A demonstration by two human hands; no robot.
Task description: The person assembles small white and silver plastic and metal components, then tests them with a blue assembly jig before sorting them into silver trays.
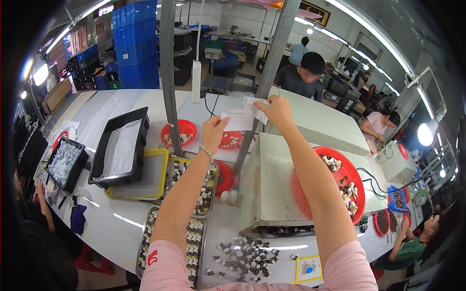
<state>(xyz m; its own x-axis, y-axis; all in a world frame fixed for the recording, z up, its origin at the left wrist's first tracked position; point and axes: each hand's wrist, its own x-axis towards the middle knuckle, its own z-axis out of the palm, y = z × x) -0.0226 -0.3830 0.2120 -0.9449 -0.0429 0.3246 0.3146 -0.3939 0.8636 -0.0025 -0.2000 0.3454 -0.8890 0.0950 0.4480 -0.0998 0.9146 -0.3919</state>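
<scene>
Both my arms are raised over the white workbench. My left hand (213, 130) pinches the lower left corner of a white paper slip (238, 119). My right hand (277, 110) grips a second white slip (256, 104) just above and to the right, overlapping the first. Both slips are held in front of a grey metal post (264, 82). Below my arms lie metal trays (194, 191) of small white and dark parts and a loose pile of the same parts (247, 254).
A black tray lined with white paper (121, 145) sits on a yellow tray (145, 186) at left. Red bowls (179, 132) hold small parts. A white box-shaped machine (276, 184) stands at right beside a big red dish (347, 182). Other people work beyond and at both sides.
</scene>
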